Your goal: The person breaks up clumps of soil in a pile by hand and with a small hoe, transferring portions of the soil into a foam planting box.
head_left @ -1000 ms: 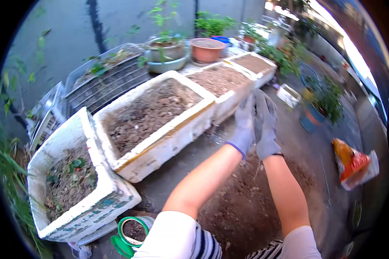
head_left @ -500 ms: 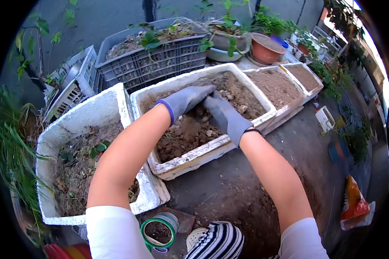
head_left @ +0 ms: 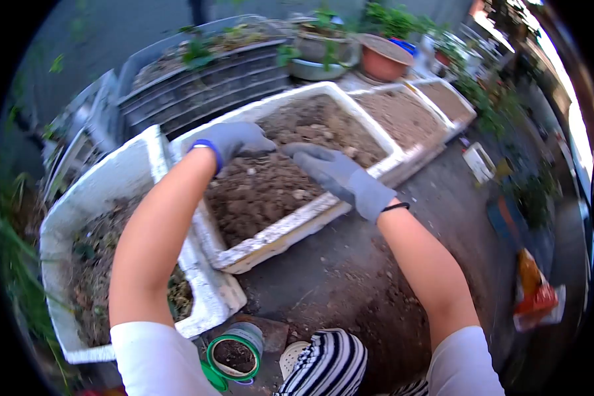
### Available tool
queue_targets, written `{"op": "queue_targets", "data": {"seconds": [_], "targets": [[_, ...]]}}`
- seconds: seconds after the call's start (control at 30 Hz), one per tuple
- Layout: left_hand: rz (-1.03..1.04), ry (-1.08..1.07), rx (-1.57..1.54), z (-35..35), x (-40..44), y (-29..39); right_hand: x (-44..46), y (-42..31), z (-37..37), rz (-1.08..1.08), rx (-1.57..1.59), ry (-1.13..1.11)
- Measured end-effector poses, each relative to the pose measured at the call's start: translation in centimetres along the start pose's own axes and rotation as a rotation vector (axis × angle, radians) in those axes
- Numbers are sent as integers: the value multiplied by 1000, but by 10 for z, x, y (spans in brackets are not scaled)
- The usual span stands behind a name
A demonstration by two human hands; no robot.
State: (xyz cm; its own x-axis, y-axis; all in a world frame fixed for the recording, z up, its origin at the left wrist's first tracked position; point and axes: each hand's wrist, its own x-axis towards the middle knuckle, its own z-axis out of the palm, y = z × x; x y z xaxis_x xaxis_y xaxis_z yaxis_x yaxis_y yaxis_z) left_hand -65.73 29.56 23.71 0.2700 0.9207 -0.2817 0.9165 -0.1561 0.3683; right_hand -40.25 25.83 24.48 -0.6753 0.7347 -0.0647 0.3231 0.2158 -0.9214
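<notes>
My left hand [head_left: 237, 140], in a grey glove with a blue cuff, hovers over the left part of a white foam box [head_left: 264, 245] of brown soil [head_left: 257, 198]. Its fingers curl inward, and blur hides whatever may be in them. Opposite it, my right hand [head_left: 336, 177] wears a grey glove too. It reaches over the box's near rim with its fingers stretched towards the left hand, and nothing shows in its grasp. A small gap separates the two hands. Crumbly clods and pale lumps cover the soil beneath them.
A second foam box [head_left: 99, 181] with small plants adjoins on the left. Smaller soil-filled boxes [head_left: 402, 119] continue to the right. Behind stand a grey crate [head_left: 204, 89] and a terracotta pot [head_left: 384, 63]. A green-rimmed bucket [head_left: 234, 356] sits near my foot; an orange-red bag [head_left: 536, 297] lies right.
My hands, together over the soil before, have drawn apart, the left one moving left. The right hand's fingers have straightened. The whole view has shifted slightly and blurred.
</notes>
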Motion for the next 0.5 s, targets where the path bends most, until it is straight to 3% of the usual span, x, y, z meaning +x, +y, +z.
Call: {"op": "queue_targets", "data": {"seconds": [0.03, 0.13, 0.2, 0.27, 0.33, 0.4, 0.47, 0.5], "targets": [[12, -8, -66, -2, 8, 21, -23, 7, -21, -90, 14, 83], [74, 59, -95, -6, 15, 120, -132, 37, -87, -27, 220, 268], [267, 111, -66, 15, 44, 167, -229, 74, -126, 90, 253, 548], [355, 30, -153, 39, 47, 228, -349, 134, -150, 316, 197, 834], [368, -68, -253, 84, 56, 276, -483, 188, -141, 589, 269, 1082], [481, -208, -207, 143, 79, 306, -606, 248, -104, 697, 357, 1274], [459, -234, -81, 195, 63, 349, -701, 277, -51, 839, 476, 1399], [421, -353, -80, 233, 74, 354, -744, 296, -20, 781, 557, 1439]]}}
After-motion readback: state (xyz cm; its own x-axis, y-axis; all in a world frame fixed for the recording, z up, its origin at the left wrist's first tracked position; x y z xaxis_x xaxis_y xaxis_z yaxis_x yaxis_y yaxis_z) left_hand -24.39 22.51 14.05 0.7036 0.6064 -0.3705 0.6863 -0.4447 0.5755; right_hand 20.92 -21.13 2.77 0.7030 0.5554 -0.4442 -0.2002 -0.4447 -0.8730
